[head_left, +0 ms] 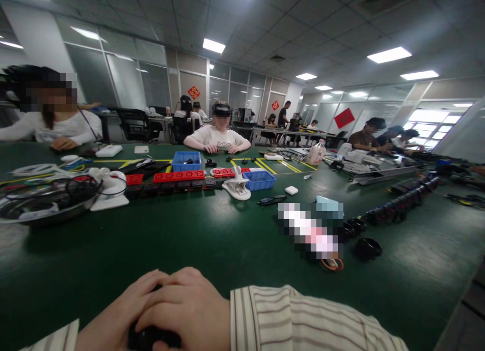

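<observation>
Holding a black object (153,337) together, the left hand (117,305) and the right hand (191,303) meet at the bottom of the head view, in front of the green tabletop (235,255). The grip of the right hand is closed over the object, its fingers lying across the left; the left grip seems closed on it too, though its fingers are mostly covered. The object's full shape is hidden, and I cannot tell whether it touches the tabletop. A striped sleeve (310,320) covers the right forearm. Farther along on the right are a black ring (368,248), a pixelated pink-and-white item (308,230) and a small white case (291,190). A blue tray (261,180) stands just beside a white clip (237,184); a red strip (179,176) lies to their left, and a metal bowl (32,219) sits at the far left. Across the tabletop sits a person (217,136) in a light shirt.
</observation>
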`<state>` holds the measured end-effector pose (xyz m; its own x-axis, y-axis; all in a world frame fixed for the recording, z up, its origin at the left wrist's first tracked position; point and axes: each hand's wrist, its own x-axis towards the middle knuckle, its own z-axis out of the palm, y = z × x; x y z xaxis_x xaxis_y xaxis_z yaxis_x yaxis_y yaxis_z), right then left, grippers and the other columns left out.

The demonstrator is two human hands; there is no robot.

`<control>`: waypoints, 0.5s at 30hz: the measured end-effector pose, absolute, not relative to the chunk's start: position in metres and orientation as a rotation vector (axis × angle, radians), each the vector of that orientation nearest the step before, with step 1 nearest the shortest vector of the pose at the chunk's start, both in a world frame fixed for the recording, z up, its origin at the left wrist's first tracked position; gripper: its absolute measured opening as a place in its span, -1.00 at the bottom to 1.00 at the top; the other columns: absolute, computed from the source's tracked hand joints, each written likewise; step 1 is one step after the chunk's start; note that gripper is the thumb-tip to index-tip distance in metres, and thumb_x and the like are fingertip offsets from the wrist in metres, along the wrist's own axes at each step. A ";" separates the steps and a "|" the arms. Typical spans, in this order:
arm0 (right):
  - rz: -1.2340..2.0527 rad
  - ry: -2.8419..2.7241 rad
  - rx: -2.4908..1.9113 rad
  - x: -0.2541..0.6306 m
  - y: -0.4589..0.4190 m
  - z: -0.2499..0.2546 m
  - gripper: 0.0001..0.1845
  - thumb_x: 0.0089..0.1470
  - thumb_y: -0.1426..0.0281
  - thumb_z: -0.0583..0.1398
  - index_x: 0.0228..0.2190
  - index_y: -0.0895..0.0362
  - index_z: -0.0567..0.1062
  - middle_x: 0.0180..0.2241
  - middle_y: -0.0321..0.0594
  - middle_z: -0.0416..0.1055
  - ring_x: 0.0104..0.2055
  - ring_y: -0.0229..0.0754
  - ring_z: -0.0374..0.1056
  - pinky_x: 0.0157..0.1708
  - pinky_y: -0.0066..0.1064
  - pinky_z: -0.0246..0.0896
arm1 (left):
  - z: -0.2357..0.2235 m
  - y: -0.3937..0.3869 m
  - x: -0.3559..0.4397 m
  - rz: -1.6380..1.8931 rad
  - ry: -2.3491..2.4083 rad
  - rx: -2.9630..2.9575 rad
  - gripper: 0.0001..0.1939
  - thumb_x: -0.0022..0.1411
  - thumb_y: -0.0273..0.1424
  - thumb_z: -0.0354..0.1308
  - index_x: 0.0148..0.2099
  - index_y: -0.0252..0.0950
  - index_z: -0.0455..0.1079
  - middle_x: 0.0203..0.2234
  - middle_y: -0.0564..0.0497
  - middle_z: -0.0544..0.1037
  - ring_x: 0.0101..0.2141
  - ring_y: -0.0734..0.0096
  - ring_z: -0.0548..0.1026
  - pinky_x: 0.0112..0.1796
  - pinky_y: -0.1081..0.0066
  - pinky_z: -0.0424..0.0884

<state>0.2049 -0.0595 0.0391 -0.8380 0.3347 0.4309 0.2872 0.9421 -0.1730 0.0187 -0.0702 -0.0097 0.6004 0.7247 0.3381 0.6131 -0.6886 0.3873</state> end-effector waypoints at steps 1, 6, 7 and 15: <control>0.146 -2.646 -0.390 0.206 -0.060 0.042 -0.82 0.00 0.33 0.13 -0.30 0.10 0.39 -0.21 -0.40 0.49 -0.12 -0.30 0.32 -0.10 -0.45 0.14 | -0.011 -0.071 0.018 0.702 1.103 2.605 -0.41 -0.21 -0.38 0.16 -0.01 -0.11 0.34 -0.07 0.00 0.46 -0.08 0.02 0.40 -0.01 0.16 0.31; 0.152 -2.596 -0.348 0.208 -0.063 0.042 -0.75 0.01 0.30 0.15 -0.23 0.10 0.36 -0.12 -0.37 0.46 0.02 -0.29 0.24 0.05 -0.45 0.05 | -0.020 -0.071 0.013 0.762 1.135 2.654 -0.28 -0.14 -0.11 0.26 0.11 -0.11 0.22 0.03 -0.07 0.39 0.00 -0.06 0.35 0.12 -0.03 0.10; 0.161 -2.543 -0.390 0.207 -0.064 0.039 -0.68 0.02 0.23 0.17 -0.19 0.12 0.35 -0.10 -0.31 0.44 0.04 -0.27 0.23 0.06 -0.43 0.05 | -0.020 -0.071 0.012 0.795 1.139 2.642 -0.22 -0.13 0.01 0.25 0.13 -0.12 0.18 0.03 -0.10 0.38 0.01 -0.06 0.34 0.12 -0.04 0.09; 0.137 -2.402 -0.854 0.200 -0.071 0.026 -0.45 -0.12 -0.06 0.24 -0.30 0.15 0.36 -0.32 -0.24 0.36 -0.28 -0.18 0.27 -0.26 -0.33 0.17 | -0.002 -0.074 0.016 0.736 1.206 2.605 -0.45 -0.15 -0.05 0.26 -0.11 -0.19 0.34 -0.22 -0.04 0.47 -0.17 0.06 0.42 0.11 -0.09 0.02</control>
